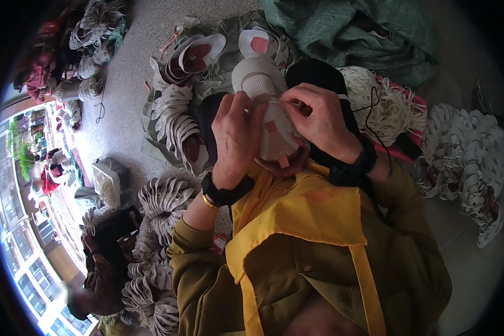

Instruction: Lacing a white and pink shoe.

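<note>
A white shoe upper with pinkish patches lies in my lap, its rounded white end pointing away from me. My left hand is closed on the upper's left side, thumb and fingertips at its opening. From the right, my right hand pinches a thin white shoelace that crosses the upper. The fingertips partly hide the lace's ends. A yellow apron spreads below the upper, and both wrists wear dark bands.
Rows of stacked uppers lie on a green sheet at left. White laces fill a pink container at right, beside more bundled uppers. A green sack lies ahead. Another person sits at lower left near further stacks.
</note>
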`<action>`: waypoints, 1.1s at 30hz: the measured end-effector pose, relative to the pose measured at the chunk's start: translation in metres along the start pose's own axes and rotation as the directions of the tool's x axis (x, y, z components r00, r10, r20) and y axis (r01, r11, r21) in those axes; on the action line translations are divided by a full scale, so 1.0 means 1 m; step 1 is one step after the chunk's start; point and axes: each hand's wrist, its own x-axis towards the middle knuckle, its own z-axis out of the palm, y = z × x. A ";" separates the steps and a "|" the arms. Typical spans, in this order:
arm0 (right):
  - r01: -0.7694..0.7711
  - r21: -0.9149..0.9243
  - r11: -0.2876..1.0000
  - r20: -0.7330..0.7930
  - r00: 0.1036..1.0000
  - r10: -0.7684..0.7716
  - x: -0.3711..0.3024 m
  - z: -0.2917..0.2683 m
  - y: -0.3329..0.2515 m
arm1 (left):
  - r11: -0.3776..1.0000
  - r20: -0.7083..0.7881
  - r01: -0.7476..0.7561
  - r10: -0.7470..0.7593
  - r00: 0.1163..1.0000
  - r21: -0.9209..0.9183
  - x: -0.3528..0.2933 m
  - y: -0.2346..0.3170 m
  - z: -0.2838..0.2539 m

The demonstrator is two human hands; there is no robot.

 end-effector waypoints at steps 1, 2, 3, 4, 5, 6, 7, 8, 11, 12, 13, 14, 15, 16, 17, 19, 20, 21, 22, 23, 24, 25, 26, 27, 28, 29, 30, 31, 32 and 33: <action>0.004 -0.024 1.000 0.010 1.000 -0.004 0.000 -0.001 0.000 | 1.000 -0.011 -0.023 0.023 1.000 0.018 -0.001 -0.001 0.001; -0.001 -0.027 1.000 0.013 1.000 0.001 0.001 -0.001 0.000 | 1.000 -0.003 -0.009 0.009 1.000 0.002 -0.001 -0.001 0.001; -0.006 -0.030 1.000 0.016 1.000 0.006 0.001 -0.002 -0.001 | 1.000 0.006 0.004 -0.004 1.000 -0.014 -0.001 0.000 0.002; -0.011 -0.033 0.999 0.019 1.000 0.011 0.001 -0.002 -0.001 | 0.999 0.015 0.018 -0.018 1.000 -0.029 -0.002 0.001 0.002; -0.011 -0.031 0.999 0.018 1.000 0.012 0.002 -0.001 -0.001 | 1.000 0.016 0.019 -0.019 1.000 -0.025 -0.001 0.001 0.003; -0.012 -0.029 1.000 0.017 1.000 0.012 0.002 0.000 0.000 | 1.000 0.018 0.020 -0.020 1.000 -0.021 0.000 0.000 0.003; -0.012 -0.027 1.000 0.016 1.000 0.013 0.002 0.001 0.001 | 1.000 0.020 0.021 -0.021 1.000 -0.016 0.000 0.000 0.003; -0.007 -0.027 1.000 0.017 1.000 0.008 0.003 0.001 0.001 | 0.999 0.019 0.027 -0.027 0.999 -0.018 0.000 0.000 0.003; 0.005 -0.028 1.000 0.018 1.000 -0.005 0.005 0.001 0.001 | 0.999 0.014 0.041 -0.041 0.999 -0.026 0.001 -0.001 0.004; 0.009 -0.031 0.999 0.017 1.000 -0.008 0.005 0.002 0.001 | 0.999 0.011 0.044 -0.044 0.999 -0.031 0.000 -0.001 0.004; 0.012 -0.035 0.999 0.017 1.000 -0.011 0.005 0.002 0.001 | 0.998 0.007 0.047 -0.046 0.999 -0.036 0.000 -0.001 0.004; 0.017 -0.040 0.999 0.016 1.000 -0.016 0.005 0.002 0.000 | 0.998 0.010 0.057 -0.056 0.998 -0.040 0.000 -0.001 0.004; 0.021 -0.046 0.999 0.016 1.000 -0.020 0.006 0.001 0.000 | 0.997 0.013 0.067 -0.067 0.998 -0.044 0.001 0.000 0.004; 0.026 -0.052 0.998 0.015 1.000 -0.025 0.006 0.002 -0.001 | 0.996 0.016 0.077 -0.077 0.997 -0.048 0.001 0.000 0.004; 0.034 -0.058 0.998 0.015 0.999 -0.033 0.007 0.002 0.000 | 0.995 0.014 0.082 -0.082 0.997 -0.054 0.002 0.000 0.004; 0.051 -0.070 0.996 0.014 0.999 -0.050 0.008 0.002 0.000 | 0.993 0.010 0.092 -0.092 0.996 -0.067 0.002 0.001 0.003; 0.060 -0.076 0.995 0.019 0.998 -0.058 0.008 0.002 0.000 | 0.993 0.009 0.091 -0.091 0.996 -0.069 0.003 0.000 0.004; 0.068 -0.081 0.994 0.023 0.998 -0.066 0.009 0.002 0.000 | 0.993 0.007 0.090 -0.090 0.996 -0.071 0.003 -0.001 0.004; 0.076 -0.087 0.993 0.028 0.997 -0.074 0.010 0.002 0.000 | 0.993 0.006 0.089 -0.089 0.996 -0.073 0.003 -0.001 0.004; 0.084 -0.080 0.993 0.026 0.996 -0.082 0.010 0.002 0.001 | 0.992 0.006 0.095 -0.095 0.995 -0.079 0.003 -0.001 0.004; 0.091 -0.074 0.993 0.025 0.996 -0.089 0.010 0.002 0.001 | 0.991 0.007 0.101 -0.101 0.995 -0.086 0.003 -0.002 0.004; 0.098 -0.067 0.993 0.023 0.995 -0.097 0.010 0.003 0.001 | 0.990 0.007 0.106 -0.106 0.994 -0.092 0.003 -0.002 0.004; 0.098 -0.071 0.993 0.023 0.995 -0.096 0.011 0.003 0.000 | 0.989 0.011 0.112 -0.111 0.994 -0.098 0.003 -0.001 0.004; 0.097 -0.076 0.992 0.023 0.995 -0.095 0.011 0.003 0.000 | 0.988 0.014 0.117 -0.116 0.993 -0.103 0.004 0.000 0.003; 0.096 -0.080 0.992 0.024 0.995 -0.094 0.012 0.003 -0.001 | 0.987 0.017 0.122 -0.121 0.993 -0.109 0.004 0.001 0.002; 0.099 -0.091 0.991 0.031 0.995 -0.097 0.013 0.003 -0.002 | 0.984 0.015 0.126 -0.125 0.992 -0.123 0.003 -0.001 0.003; 0.103 -0.102 0.990 0.039 0.994 -0.099 0.013 0.003 -0.003 | 0.982 0.012 0.130 -0.130 0.991 -0.138 0.002 -0.004 0.005; 0.106 -0.113 0.988 0.046 0.994 -0.101 0.014 0.003 -0.004 | 0.979 0.009 0.135 -0.135 0.991 -0.152 0.001 -0.006 0.006; 0.106 -0.119 0.987 0.047 0.994 -0.101 0.014 0.003 -0.004 | 0.981 0.010 0.131 -0.131 0.991 -0.144 0.002 -0.006 0.005; 0.106 -0.126 0.986 0.049 0.994 -0.101 0.015 0.003 -0.005 | 0.982 0.010 0.127 -0.127 0.992 -0.137 0.002 -0.006 0.004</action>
